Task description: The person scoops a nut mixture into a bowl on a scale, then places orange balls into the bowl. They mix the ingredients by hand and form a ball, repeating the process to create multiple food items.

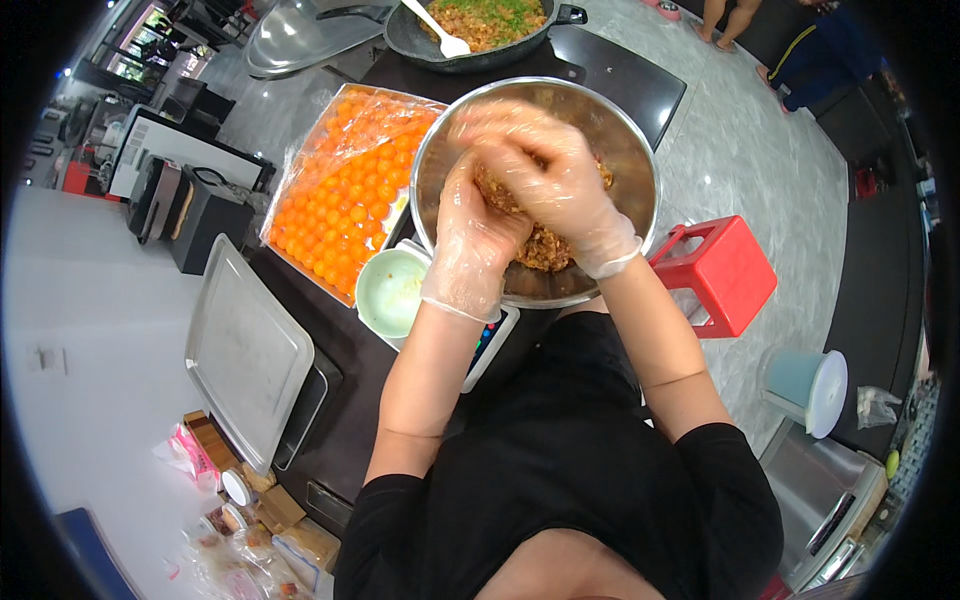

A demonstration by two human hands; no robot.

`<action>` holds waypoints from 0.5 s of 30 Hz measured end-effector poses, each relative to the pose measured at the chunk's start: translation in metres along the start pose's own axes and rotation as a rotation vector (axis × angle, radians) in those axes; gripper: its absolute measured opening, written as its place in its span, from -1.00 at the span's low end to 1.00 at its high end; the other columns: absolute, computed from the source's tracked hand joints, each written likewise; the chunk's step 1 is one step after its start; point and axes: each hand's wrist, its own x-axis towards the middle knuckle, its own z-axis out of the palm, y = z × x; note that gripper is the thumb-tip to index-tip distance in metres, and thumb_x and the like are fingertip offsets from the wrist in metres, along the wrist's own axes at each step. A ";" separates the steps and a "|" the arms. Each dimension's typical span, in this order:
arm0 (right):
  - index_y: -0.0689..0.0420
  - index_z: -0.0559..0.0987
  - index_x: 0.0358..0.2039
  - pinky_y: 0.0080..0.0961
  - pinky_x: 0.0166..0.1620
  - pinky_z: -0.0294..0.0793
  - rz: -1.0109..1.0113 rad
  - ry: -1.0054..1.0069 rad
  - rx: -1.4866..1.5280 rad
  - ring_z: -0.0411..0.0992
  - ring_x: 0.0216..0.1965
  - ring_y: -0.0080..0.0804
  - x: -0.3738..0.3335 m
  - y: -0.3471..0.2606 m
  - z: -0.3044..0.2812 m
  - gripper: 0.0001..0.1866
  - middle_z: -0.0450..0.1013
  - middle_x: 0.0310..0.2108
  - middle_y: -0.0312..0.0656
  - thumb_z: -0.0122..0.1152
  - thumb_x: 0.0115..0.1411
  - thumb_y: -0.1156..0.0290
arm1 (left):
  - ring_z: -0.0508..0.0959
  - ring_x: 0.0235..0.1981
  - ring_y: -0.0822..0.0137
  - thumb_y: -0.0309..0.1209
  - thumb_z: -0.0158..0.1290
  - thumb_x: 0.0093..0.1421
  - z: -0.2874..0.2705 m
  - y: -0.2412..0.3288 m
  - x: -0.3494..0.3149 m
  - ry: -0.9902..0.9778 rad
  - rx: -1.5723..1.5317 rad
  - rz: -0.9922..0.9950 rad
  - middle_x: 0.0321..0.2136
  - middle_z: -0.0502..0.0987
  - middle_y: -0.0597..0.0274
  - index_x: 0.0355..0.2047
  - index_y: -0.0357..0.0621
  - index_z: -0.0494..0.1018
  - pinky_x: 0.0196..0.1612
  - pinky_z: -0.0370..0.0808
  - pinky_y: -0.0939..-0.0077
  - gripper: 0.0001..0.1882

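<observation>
Both my hands wear clear plastic gloves and are raised over a large steel bowl [648, 190]. Between them is a lump of brown crumbly filling [494, 190]. My left hand [468, 225] cups it from the near left side, fingers curled. From the right, my right hand [560, 175] folds over the same lump, its fingertips slightly smeared by motion. More brown filling [545, 252] lies in the bowl beneath my hands, partly covered by them. To the left, a shallow box holds many orange yolk-like balls [345, 215], partly under clear film.
A pale green bowl [388, 292] sits on a white scale [490, 352] left of the steel bowl. Beyond stands a dark pan [400, 40] of food with a white spoon [453, 45]. Metal trays [250, 350] lie left; a red stool [735, 275] stands right. Other people's legs [730, 25] show far right.
</observation>
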 end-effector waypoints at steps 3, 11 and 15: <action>0.19 0.59 -0.13 -0.34 0.12 0.38 -0.077 0.192 -0.012 0.45 0.02 -0.19 -0.001 -0.004 0.000 -0.65 0.51 -0.08 -0.05 0.34 0.05 0.37 | 0.44 0.11 0.19 -0.06 -0.23 0.40 -0.003 0.002 -0.002 -0.143 -0.094 0.047 0.08 0.42 0.11 0.14 -0.13 0.30 0.16 0.41 0.21 -0.52; 0.17 0.60 -0.19 -0.36 0.08 0.40 -0.151 -0.110 -0.089 0.46 -0.01 -0.28 -0.003 -0.009 -0.001 -0.64 0.48 -0.04 -0.10 0.39 -0.05 0.38 | 0.45 0.09 0.19 -0.15 -0.10 0.37 -0.008 0.010 -0.004 -0.080 0.225 0.198 0.05 0.42 0.10 0.15 -0.13 0.29 0.20 0.39 0.22 -0.56; 0.16 0.64 -0.32 -0.39 0.03 0.43 -0.078 -0.169 -0.367 0.52 -0.11 -0.35 -0.003 -0.006 0.011 -0.82 0.57 -0.19 -0.09 0.31 0.05 0.39 | 0.46 0.05 0.27 -0.15 -0.06 0.35 -0.044 0.002 0.026 -0.333 0.069 0.152 0.03 0.43 0.12 0.11 -0.11 0.32 0.14 0.44 0.26 -0.58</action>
